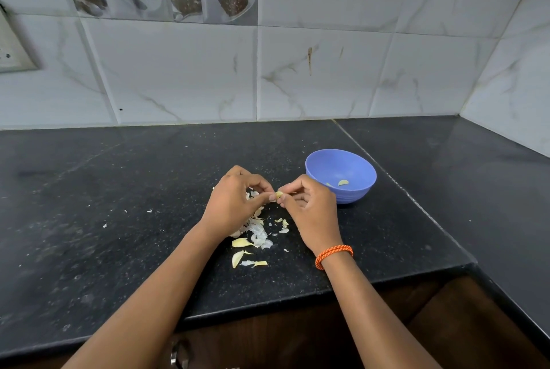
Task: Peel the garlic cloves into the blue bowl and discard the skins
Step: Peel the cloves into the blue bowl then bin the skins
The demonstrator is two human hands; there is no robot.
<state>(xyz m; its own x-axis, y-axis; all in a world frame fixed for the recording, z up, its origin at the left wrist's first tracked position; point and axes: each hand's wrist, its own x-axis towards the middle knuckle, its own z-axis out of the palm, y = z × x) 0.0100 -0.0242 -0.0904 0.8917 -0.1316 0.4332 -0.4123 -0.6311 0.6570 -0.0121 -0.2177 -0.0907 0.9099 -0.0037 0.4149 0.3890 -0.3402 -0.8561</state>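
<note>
Socket plate [12, 47] sits on the tiled wall [178, 71] at about nine o'clock, far from everything else. Below the wall lies the black counter [89, 190], dotted with tiny white bits.

Near the middle, the left hand [230, 205] has its fingers curled and pinches one end of a small garlic clove [279, 194]. Under that hand and toward six o'clock lies a pile of garlic skins [257, 231], thin and white. Two yellowish cloves [240, 242] lie at the six o'clock edge of the pile, close to the left wrist.

The right hand [309, 211] is at three o'clock from the clove and pinches its other end with thumb and finger, so both hands hold the same clove, lifted a little above the skins. An orange band [334, 255] goes around the right wrist.

At about two o'clock from the hands stands the blue bowl [357, 190], just beside the right hand. A peeled clove [343, 182] lies in the bottom of the bowl, and a second small piece shows next to it.
</note>
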